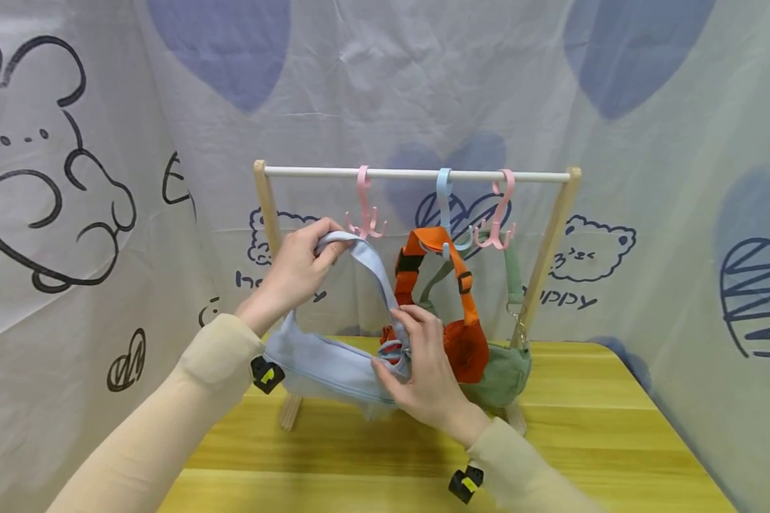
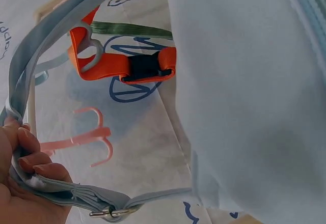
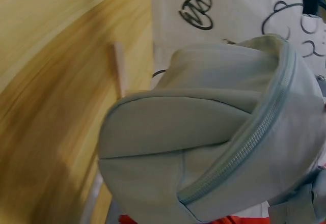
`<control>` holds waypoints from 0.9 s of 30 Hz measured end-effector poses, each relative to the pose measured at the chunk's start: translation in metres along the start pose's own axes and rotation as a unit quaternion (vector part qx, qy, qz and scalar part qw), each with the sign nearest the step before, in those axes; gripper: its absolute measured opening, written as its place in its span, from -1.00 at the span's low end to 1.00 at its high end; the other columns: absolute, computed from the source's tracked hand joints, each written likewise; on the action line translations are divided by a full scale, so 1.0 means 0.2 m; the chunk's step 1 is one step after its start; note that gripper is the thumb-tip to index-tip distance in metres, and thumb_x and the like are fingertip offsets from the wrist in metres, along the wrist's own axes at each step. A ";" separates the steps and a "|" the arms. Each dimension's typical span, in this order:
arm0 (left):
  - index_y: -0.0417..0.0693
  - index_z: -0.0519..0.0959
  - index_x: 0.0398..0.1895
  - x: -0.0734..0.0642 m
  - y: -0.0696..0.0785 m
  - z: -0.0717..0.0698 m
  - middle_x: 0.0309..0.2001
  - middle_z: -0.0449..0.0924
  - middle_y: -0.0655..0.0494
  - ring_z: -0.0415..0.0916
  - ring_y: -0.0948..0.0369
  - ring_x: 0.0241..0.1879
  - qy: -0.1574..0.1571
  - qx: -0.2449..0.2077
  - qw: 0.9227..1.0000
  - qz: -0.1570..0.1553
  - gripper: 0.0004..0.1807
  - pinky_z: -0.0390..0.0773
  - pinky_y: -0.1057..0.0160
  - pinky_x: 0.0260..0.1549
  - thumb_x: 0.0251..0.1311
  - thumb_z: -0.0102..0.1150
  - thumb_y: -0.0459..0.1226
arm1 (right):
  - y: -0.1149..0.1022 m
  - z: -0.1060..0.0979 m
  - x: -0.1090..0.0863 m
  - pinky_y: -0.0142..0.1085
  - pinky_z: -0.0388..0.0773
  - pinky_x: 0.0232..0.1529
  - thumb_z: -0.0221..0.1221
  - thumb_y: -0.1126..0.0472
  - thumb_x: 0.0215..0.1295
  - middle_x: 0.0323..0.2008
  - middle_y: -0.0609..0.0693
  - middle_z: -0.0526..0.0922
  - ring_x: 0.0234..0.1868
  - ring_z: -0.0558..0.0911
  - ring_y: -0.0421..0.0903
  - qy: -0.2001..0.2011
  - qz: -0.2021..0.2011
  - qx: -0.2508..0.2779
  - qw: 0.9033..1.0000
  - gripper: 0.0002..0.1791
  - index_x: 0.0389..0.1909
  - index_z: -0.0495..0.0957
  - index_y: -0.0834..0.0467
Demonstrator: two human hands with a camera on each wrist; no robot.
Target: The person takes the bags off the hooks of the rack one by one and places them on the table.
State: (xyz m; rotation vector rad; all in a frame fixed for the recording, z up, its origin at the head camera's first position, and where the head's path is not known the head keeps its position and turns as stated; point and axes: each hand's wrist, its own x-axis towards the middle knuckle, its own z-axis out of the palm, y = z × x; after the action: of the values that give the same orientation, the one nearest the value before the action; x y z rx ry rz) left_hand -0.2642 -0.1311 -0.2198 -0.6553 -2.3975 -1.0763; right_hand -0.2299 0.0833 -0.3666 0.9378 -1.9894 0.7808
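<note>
A light blue shoulder bag [image 1: 334, 365] with a zipper hangs in the air in front of the rack. My left hand [image 1: 295, 262] grips the upper part of its strap [image 1: 373, 265], just below and left of a pink hook [image 1: 364, 203]. In the left wrist view the fingers of the left hand [image 2: 31, 186] are curled round the gathered strap, above a metal buckle [image 2: 114, 212]. At the bag's right end, my right hand [image 1: 428, 367] holds the strap near where it joins the bag. The right wrist view shows the bag's zipper [image 3: 249, 142] but not the hand.
A wooden rack with a white bar [image 1: 404, 173] stands on the yellow wooden table [image 1: 590, 399]. An orange bag [image 1: 467, 350] hangs from a blue hook [image 1: 445, 196]. Behind it a green bag [image 1: 503, 377] hangs by a second pink hook [image 1: 504, 206]. Printed cloth [image 1: 372, 85] surrounds the table.
</note>
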 end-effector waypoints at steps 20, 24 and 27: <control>-0.16 0.57 -0.14 -0.11 -0.02 0.02 -0.39 0.46 0.00 0.12 0.28 -0.64 -0.013 -0.081 0.996 -0.041 -0.78 0.26 0.30 -0.58 0.52 0.03 -0.19 | -0.03 0.13 -0.15 -0.20 0.56 0.06 0.56 -0.03 -0.10 0.05 0.03 0.59 0.04 0.59 -0.04 -0.058 -0.119 -0.136 0.982 -0.11 0.30 0.45 0.12; -0.18 0.57 -0.16 -0.11 -0.04 0.02 -0.39 0.47 0.02 0.18 0.27 -0.60 -0.006 -0.089 0.995 -0.041 -0.79 0.29 0.33 -0.54 0.50 0.05 -0.21 | -0.03 0.16 -0.14 -0.22 0.55 -0.09 0.53 0.22 -0.30 -0.11 -0.03 0.66 -0.11 0.62 -0.06 -0.023 -0.123 -0.156 0.980 -0.16 0.20 0.53 0.13; -0.22 0.57 -0.15 -0.13 -0.06 0.02 -0.40 0.46 0.04 0.21 0.27 -0.59 -0.001 -0.089 0.995 -0.046 -0.79 0.31 0.34 -0.54 0.50 0.05 -0.24 | -0.04 0.17 -0.14 -0.23 0.53 -0.17 0.44 0.34 -0.40 -0.19 -0.06 0.69 -0.19 0.62 -0.08 0.000 -0.125 -0.144 0.982 -0.21 0.10 0.59 0.13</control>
State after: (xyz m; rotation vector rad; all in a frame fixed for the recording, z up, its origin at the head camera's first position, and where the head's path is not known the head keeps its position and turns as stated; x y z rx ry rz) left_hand -0.2513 -0.1416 -0.2431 -0.6101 -2.3710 -1.3402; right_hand -0.2258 0.0615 -0.4056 0.9865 -1.8747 0.3435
